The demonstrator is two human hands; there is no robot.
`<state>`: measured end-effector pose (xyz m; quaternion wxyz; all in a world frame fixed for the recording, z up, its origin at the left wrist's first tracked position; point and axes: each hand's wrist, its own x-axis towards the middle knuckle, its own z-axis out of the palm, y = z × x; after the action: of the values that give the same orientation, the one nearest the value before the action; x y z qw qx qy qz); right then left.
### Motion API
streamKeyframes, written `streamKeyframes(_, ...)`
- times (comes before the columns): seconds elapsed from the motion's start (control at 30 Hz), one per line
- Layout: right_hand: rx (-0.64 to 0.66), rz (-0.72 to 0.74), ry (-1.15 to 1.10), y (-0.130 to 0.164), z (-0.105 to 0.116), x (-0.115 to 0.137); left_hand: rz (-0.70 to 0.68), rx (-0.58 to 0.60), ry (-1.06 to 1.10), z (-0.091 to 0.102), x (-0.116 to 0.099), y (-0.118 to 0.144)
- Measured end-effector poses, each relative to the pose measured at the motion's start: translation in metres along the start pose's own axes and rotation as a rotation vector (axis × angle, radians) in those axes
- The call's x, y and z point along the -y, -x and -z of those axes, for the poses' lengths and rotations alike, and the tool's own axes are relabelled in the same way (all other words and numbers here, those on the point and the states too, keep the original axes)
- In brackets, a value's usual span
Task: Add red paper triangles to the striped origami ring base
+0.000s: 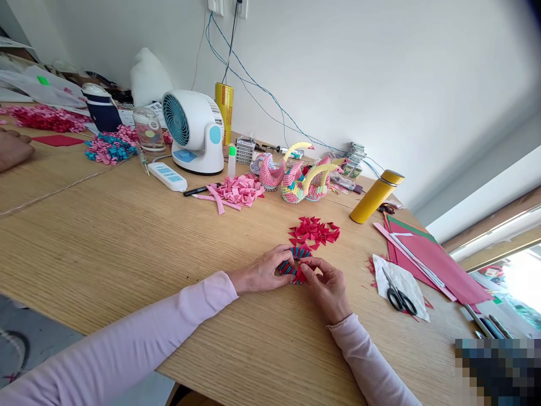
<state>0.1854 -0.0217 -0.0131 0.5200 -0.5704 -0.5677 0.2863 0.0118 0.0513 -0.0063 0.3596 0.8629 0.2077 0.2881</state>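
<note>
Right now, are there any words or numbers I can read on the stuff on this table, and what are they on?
None can be read.
Yellow can by the wall: red marks, too blurred to read.
Clear cup: a sticker, too small to read.
White remote: blue buttons, no legible signs.
White fan, yellow bottle, scissors: no writing shows.
Both hands, left and right, hold a paper piece without text.

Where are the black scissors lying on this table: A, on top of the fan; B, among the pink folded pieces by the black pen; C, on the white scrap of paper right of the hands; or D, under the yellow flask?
C: the black scissors rest on the white paper scrap, right of both hands.
</note>
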Motion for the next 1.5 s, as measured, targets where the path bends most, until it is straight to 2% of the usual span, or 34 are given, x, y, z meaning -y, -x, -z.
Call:
streamKeyframes(0.43, 0.027, 0.063, 0.088, 0.002, -0.001, 0.005, -0.033, -0.027, -0.001, -0.005, 0.009, 0.001)
streamKeyframes(0.73, 0.030, 0.091, 0.156, 0.002, 0.000, 0.004, -0.040, -0.016, 0.015, 0.000, 0.002, 0.000)
streamKeyframes(1.23, 0.074, 0.175, 0.299, 0.001, 0.001, 0.016, -0.033, -0.016, -0.024, -0.003, 0.005, 0.001)
streamKeyframes(1.5, 0.110, 0.200, 0.316, -0.002, 0.006, 0.012, -0.032, 0.002, -0.042, -0.001, 0.003, -0.001)
